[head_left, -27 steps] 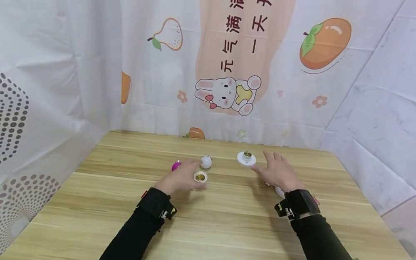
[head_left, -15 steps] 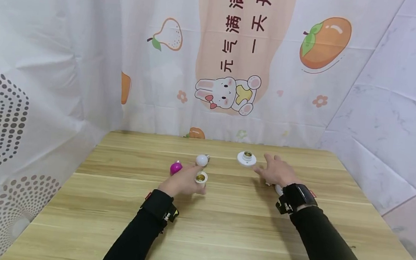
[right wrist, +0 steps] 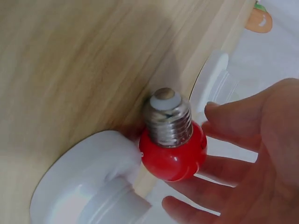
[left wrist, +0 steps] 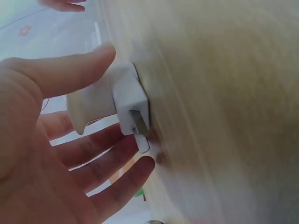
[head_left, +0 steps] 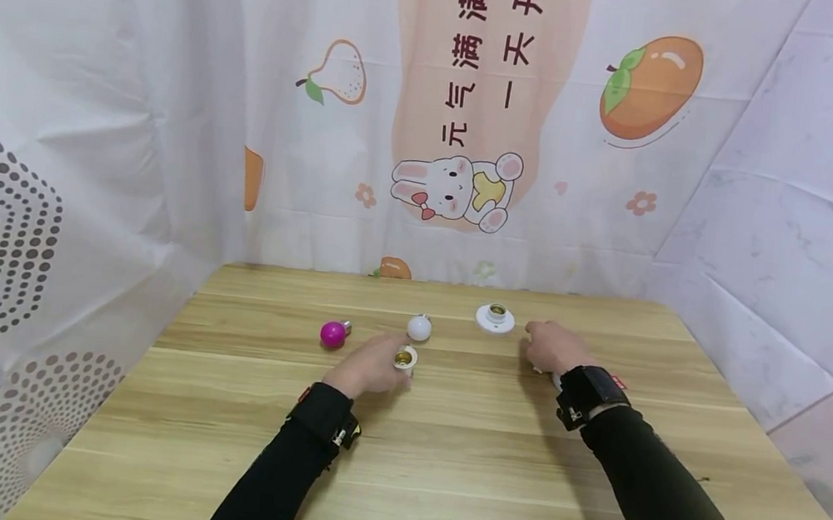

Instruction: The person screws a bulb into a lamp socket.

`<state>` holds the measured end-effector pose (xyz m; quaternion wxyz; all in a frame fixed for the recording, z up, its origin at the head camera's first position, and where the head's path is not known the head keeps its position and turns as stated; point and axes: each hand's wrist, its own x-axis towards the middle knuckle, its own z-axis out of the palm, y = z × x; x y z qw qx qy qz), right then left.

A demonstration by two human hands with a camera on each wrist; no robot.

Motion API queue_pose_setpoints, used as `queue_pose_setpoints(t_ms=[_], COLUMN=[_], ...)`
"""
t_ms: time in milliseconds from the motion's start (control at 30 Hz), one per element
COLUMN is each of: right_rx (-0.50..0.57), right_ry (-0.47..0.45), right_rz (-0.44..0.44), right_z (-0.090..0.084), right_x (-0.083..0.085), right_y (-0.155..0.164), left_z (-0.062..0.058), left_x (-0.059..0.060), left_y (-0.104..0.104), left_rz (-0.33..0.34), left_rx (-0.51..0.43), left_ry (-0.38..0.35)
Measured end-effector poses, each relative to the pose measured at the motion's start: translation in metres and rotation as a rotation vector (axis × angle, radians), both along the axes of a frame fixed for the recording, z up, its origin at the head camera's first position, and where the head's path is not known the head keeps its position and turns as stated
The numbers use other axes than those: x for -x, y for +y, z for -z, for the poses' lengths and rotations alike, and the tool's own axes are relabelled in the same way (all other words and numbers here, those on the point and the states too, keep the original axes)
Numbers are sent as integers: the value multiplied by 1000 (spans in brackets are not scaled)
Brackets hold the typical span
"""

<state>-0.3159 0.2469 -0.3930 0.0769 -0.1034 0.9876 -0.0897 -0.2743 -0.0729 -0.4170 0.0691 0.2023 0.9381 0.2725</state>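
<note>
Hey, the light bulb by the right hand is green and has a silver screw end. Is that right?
Not quite: the light bulb by the right hand is red, not green, as the right wrist view shows. It does have a silver screw end.

On the light wooden table (head_left: 441, 472), the magenta round bulb (head_left: 332, 335) lies left of the white round bulb (head_left: 420, 328). Before the white round bulb is the white plastic plug-in socket (head_left: 405, 360), within the left hand (head_left: 370, 366). To the bulb's right, slightly behind, sits the white disc-shaped socket (head_left: 495, 319). Farther right, the right hand (head_left: 557, 349) surrounds the red round bulb (right wrist: 173, 161), just beside another white round socket (right wrist: 93, 182).
</note>
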Motion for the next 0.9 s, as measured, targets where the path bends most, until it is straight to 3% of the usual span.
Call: queue_pose_setpoints(t_ms=[533, 900], right_rx=[10, 2], right_ry=[23, -69], right_rz=[-29, 21], right_z=[2, 4], right_x=[0, 2], right_y=[-5, -4], left_z=[4, 3], left_x=[4, 4], left_y=[2, 4], left_rz=[-17, -3], left_rx=[46, 70], left_ry=[47, 55])
